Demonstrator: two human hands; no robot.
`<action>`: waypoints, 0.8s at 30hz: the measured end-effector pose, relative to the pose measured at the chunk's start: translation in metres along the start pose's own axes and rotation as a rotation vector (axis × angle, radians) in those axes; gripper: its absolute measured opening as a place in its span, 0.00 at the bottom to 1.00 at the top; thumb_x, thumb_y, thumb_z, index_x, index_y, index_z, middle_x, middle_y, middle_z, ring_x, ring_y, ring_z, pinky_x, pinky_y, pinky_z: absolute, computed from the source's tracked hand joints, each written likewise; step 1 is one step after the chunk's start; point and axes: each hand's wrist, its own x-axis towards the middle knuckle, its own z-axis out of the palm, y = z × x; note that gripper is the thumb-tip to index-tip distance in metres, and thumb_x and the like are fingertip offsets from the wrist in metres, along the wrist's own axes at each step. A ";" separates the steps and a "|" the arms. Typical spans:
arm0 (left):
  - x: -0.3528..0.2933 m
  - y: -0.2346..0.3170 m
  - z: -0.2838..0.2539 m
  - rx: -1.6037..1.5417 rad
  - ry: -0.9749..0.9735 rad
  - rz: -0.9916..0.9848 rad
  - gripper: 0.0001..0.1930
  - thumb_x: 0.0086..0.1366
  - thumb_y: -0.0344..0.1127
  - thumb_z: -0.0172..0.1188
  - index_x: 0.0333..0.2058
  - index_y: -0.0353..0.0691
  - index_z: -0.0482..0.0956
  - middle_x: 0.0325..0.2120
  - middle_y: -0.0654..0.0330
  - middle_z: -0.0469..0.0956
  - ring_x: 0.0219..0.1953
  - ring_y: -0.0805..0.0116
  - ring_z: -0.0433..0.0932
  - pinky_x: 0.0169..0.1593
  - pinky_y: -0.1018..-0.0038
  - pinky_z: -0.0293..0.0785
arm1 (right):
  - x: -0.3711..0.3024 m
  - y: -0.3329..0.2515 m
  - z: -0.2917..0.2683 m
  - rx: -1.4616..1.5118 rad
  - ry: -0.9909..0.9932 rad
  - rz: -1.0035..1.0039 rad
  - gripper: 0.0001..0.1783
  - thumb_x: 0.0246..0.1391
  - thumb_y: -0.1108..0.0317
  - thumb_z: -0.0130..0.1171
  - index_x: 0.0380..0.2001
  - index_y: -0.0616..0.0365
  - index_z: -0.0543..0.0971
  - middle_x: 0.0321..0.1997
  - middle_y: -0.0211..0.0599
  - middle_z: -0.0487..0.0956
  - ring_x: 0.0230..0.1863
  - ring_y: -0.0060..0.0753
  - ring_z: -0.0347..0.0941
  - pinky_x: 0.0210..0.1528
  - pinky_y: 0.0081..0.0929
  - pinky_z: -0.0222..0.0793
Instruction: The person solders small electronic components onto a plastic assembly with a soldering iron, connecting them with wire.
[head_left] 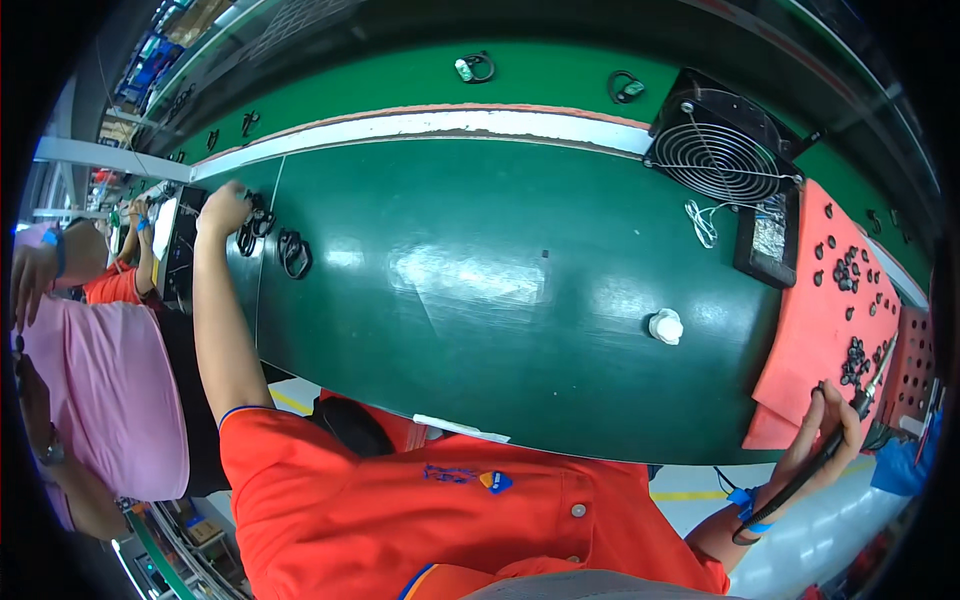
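At the left end of the green bench, my left hand [224,208] has its fingers curled at a bundle of black coiled cables [256,224]. Another black cable coil [294,254] lies just right of it. My right hand [828,428], at the near right corner, grips a soldering iron [864,400] whose metal tip points up and away over the pink mat [800,330]. Its black cord runs down past a blue wristband. A small black round part [818,389] shows at the raised fingertips of that hand. Many similar black parts [848,270] lie scattered on the mat.
A black fan with a wire guard [715,160] stands at the back right, beside a black box [768,240] and a white cable [704,224]. A white knob-like piece [665,326] sits on the bench [480,360]. Cable coils [475,68] lie beyond the white ledge. Co-workers are at left.
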 end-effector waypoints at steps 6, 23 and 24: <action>0.000 -0.006 0.008 -0.008 -0.022 -0.045 0.15 0.51 0.38 0.57 0.35 0.36 0.79 0.38 0.45 0.77 0.44 0.51 0.76 0.45 0.60 0.72 | -0.008 0.003 -0.002 0.035 -0.009 0.055 0.14 0.51 0.82 0.54 0.42 0.60 0.68 0.38 0.45 0.76 0.41 0.35 0.74 0.44 0.27 0.72; -0.137 0.249 -0.029 -0.380 0.911 1.000 0.02 0.47 0.33 0.52 0.21 0.43 0.72 0.20 0.61 0.69 0.19 0.67 0.76 0.22 0.69 0.71 | -0.002 -0.026 0.030 0.102 -0.222 -0.101 0.16 0.53 0.81 0.53 0.45 0.60 0.66 0.39 0.44 0.77 0.39 0.31 0.74 0.39 0.22 0.69; -0.140 0.258 -0.022 -0.385 0.914 1.077 0.02 0.47 0.33 0.52 0.21 0.44 0.72 0.19 0.61 0.69 0.18 0.68 0.75 0.21 0.70 0.70 | -0.002 -0.031 0.031 0.100 -0.225 -0.105 0.16 0.53 0.81 0.53 0.45 0.60 0.66 0.39 0.44 0.77 0.39 0.31 0.74 0.39 0.22 0.69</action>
